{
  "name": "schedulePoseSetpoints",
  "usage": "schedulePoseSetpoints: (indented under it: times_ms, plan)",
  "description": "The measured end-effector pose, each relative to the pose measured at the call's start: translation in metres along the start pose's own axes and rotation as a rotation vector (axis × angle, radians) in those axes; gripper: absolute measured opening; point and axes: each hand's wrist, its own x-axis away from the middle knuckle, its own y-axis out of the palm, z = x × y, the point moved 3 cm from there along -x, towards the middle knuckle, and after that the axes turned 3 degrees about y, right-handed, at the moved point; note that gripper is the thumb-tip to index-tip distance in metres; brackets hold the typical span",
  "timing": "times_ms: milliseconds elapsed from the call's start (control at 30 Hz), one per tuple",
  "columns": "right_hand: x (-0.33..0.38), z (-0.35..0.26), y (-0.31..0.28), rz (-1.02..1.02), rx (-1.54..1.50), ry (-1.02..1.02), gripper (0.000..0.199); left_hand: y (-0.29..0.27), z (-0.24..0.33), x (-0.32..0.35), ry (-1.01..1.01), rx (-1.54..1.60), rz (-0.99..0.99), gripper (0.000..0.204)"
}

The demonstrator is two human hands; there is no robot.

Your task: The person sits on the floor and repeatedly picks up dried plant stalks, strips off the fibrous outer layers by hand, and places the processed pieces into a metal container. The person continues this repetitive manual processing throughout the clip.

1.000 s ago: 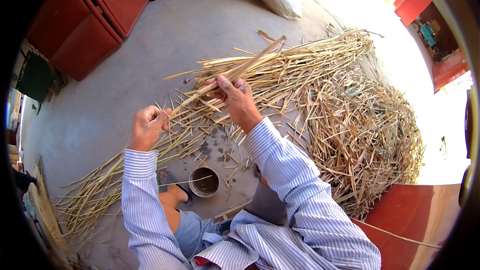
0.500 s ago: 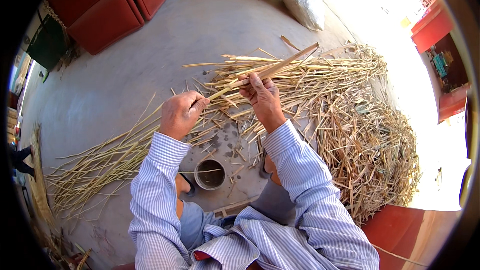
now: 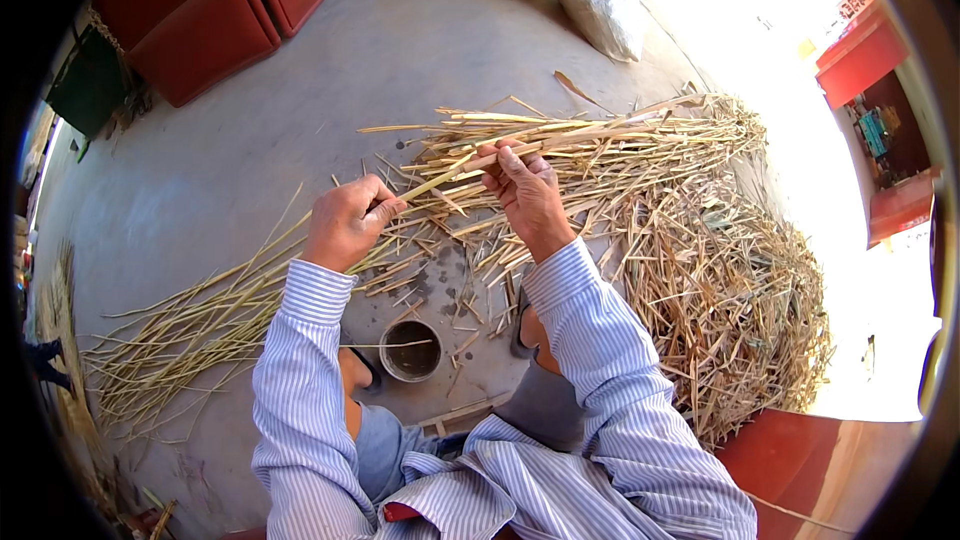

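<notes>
A pale yellow plant stalk [image 3: 432,183] is stretched between my two hands. My left hand [image 3: 345,225] is closed round its left part, thumb pressed against the curled fingers. My right hand [image 3: 525,195] pinches its right part, where a dry brown sheath [image 3: 480,163] wraps the stalk. Beyond the right fingers the stalk's end blends with the heap behind it. Long, thin stripped stalks [image 3: 200,325] fan out over the floor to the left. Stalks with dry husks [image 3: 600,145] lie in a layer behind and right of my right hand.
Between my feet stands a round bowl [image 3: 411,351] with dark contents and a thin stalk across it. A large heap of dry husks [image 3: 740,300] spreads on the right. Red padded furniture [image 3: 205,35] stands at far left, and a whitish sack [image 3: 595,0] at the back.
My left hand has moved slightly left and down, widening the gap between my hands. The broad dry sheath that stuck up beyond my right hand no longer stands out there.
</notes>
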Motion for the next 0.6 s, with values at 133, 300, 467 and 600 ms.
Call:
schedulePoseSetpoints:
  times_ms: [133, 300, 467, 600]
  plan:
    - [-0.001, -0.002, 0.0, 0.14, 0.101, -0.025, 0.016, 0.006, 0.008, 0.003, 0.184, -0.22, 0.061, 0.019]
    - [0.003, 0.006, -0.003, 0.28, 0.162, 0.112, 0.019, 0.002, 0.017, 0.018, 0.279, -0.442, 0.128, 0.02]
    - [-0.009, -0.028, -0.034, 0.398, -0.019, -0.013, 0.014, -0.054, -0.019, 0.055, 0.089, -0.705, 0.081, 0.023]
    - [-0.013, -0.046, -0.102, 0.49, -0.359, -0.162, 0.024, -0.083, -0.042, 0.073, 0.027, -0.68, 0.05, 0.022]
